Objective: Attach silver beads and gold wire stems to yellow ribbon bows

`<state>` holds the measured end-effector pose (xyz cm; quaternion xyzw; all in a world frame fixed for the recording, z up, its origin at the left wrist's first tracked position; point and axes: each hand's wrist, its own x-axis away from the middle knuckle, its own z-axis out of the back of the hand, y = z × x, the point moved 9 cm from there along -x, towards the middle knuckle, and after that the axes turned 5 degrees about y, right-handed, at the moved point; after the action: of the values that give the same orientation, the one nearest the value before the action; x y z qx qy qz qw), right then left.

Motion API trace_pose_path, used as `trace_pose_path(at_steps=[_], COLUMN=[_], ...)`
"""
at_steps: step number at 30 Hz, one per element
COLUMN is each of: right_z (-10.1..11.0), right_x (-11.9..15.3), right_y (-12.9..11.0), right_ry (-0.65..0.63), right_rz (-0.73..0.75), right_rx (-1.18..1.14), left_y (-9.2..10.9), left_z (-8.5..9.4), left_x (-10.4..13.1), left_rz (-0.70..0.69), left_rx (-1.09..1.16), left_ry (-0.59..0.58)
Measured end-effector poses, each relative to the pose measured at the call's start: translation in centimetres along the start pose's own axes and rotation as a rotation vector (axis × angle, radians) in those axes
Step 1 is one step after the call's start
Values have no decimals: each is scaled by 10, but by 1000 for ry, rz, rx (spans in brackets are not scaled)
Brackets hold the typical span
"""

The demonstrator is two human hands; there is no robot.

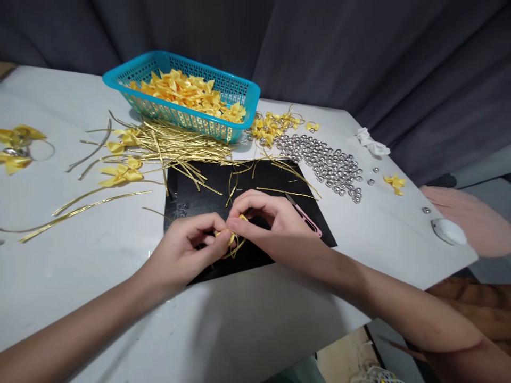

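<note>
Hands point(187, 244) point(263, 215) pinching yellow bow point(231, 236) over black mat point(199, 191), white table point(59, 266), grey curtain point(359, 48) behind.

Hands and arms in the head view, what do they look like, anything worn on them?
Both forearms are bare as far as the picture shows: no sleeves, no gloves, no watch or bracelet. The left hand and right hand show no rings that I can make out. Fingernails look short and unpainted. No markings or cables.

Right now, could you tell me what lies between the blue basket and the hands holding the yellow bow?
In the head view, a heap of gold wire ties lies between the blue basket and the hands, then the black mat with loose ties.
</note>
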<state>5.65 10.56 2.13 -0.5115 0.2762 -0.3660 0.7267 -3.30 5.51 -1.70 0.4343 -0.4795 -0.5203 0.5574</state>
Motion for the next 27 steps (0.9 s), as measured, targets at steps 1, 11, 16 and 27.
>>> trace_pose_path(at_steps=[1, 11, 16, 27], right_z=[-1, -12, -11, -7], right_x=[0, -9, -7, -18], right_y=[-2, 4, -6, -12], right_ry=[4, -109, -175, -32], right_rz=[16, -111, -68, -75], right_rx=[-13, -65, 84, -136], left_y=[-1, 0, -1, -4], left_z=[0, 5, 3, 3], left_x=[-1, -4, -2, -6], left_rz=[9, -14, -12, 26], left_rx=[-9, -53, -52, 9], left_ry=[4, 67, 50, 63])
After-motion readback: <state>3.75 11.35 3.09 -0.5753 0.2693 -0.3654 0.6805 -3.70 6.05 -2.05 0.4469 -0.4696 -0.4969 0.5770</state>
